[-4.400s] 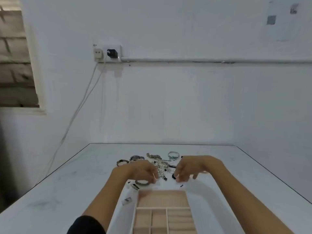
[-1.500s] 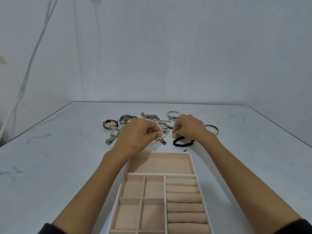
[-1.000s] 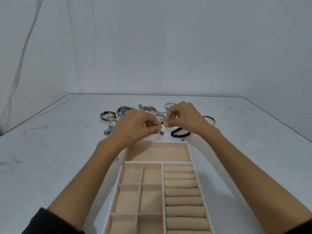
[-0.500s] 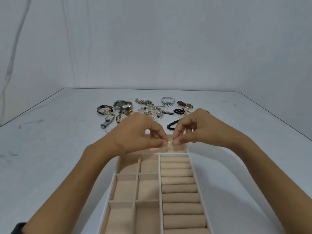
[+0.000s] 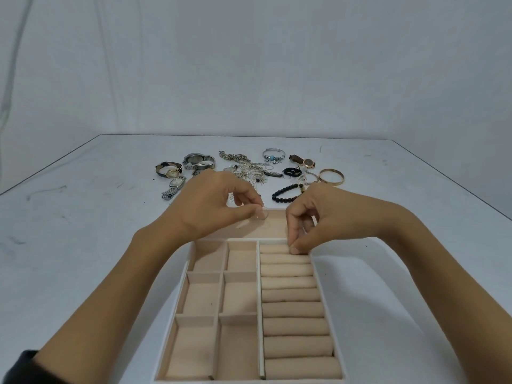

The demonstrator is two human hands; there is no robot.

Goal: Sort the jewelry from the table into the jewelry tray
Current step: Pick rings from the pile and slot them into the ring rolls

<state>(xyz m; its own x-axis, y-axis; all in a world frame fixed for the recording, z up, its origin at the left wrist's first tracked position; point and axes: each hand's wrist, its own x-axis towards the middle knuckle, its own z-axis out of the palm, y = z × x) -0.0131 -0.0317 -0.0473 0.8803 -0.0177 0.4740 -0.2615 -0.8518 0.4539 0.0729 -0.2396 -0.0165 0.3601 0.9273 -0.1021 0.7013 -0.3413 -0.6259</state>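
White table is shown bearing the beige-lined jewelry tray, laid lengthwise from bottom centre toward mid-frame and apparently unfilled. The jewelry lies heaped, unsorted, at upper centre. The right hand is curled onto the top roll; whether anything is held cannot be told. A ring is pinched by the left hand above the far compartment.

Tray lining matt, velvety beige cloth — table smooth and scuffed — watches and bangle glossy metal.
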